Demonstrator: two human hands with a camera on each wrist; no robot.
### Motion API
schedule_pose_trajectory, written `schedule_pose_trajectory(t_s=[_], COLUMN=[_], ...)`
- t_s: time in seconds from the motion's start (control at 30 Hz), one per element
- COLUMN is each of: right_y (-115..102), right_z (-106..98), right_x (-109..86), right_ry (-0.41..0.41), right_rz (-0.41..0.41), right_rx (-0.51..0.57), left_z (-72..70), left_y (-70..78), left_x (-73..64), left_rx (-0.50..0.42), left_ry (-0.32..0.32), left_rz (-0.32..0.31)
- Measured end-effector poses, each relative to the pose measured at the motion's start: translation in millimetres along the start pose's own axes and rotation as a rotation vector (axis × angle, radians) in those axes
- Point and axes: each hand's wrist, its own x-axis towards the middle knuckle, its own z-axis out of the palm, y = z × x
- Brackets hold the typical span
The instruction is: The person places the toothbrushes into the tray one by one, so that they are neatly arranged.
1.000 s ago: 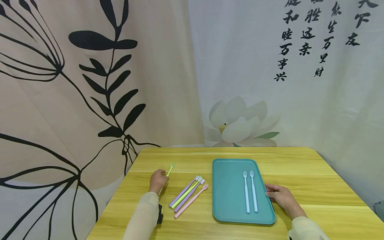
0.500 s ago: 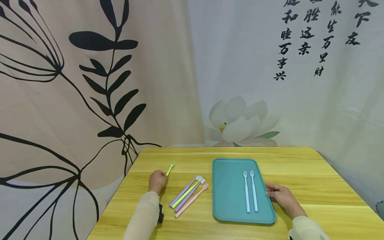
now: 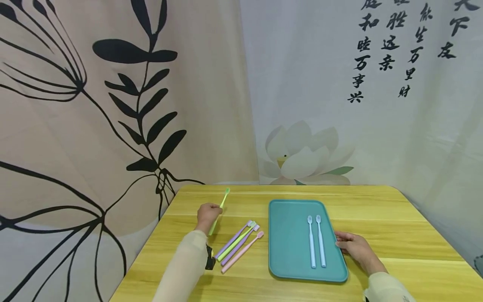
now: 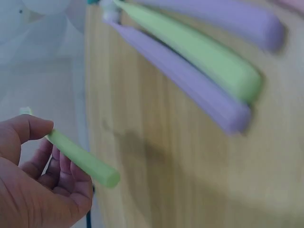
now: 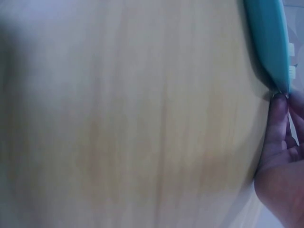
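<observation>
In the head view my left hand (image 3: 208, 217) pinches a light green toothbrush (image 3: 213, 226) between thumb and fingers, its bristle head pointing away. The left wrist view shows the handle of this toothbrush (image 4: 85, 161) sticking out past the fingers, lifted off the table. To the right lies a loose bunch: purple toothbrushes (image 3: 238, 251), another green toothbrush (image 3: 232, 247) and a pink toothbrush (image 3: 241, 253). My right hand (image 3: 354, 247) holds the right rim of a teal tray (image 3: 288, 243); in the right wrist view, thumb and fingers (image 5: 278, 111) meet at its edge.
Two light blue toothbrushes (image 3: 312, 245) lie side by side in the right half of the tray. Everything stands on a wooden table (image 3: 241, 289). Behind its far edge hangs a printed curtain (image 3: 211, 105).
My left hand has lifted the green toothbrush and moved a little right and away, showing more of its handle. My right hand and the tray stay in place.
</observation>
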Motion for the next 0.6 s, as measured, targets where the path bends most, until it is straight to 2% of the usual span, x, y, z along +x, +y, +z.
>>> schedule_pose_trajectory(t_s=[0.3,0.6], right_y=[0.9,0.6], right_z=[-1.8,-1.2], right_x=[0.4,-1.1], right_ry=[-0.004,-0.006], right_rz=[0.000,-0.001], right_rx=[-0.004,0.014], left_z=[21.1,40.3], left_y=[33.5,46.8], left_x=[-8.1,-18.3], left_rx=[-0.160,-0.293], left_ry=[-0.034,-0.053], left_rz=[-0.024,-0.009])
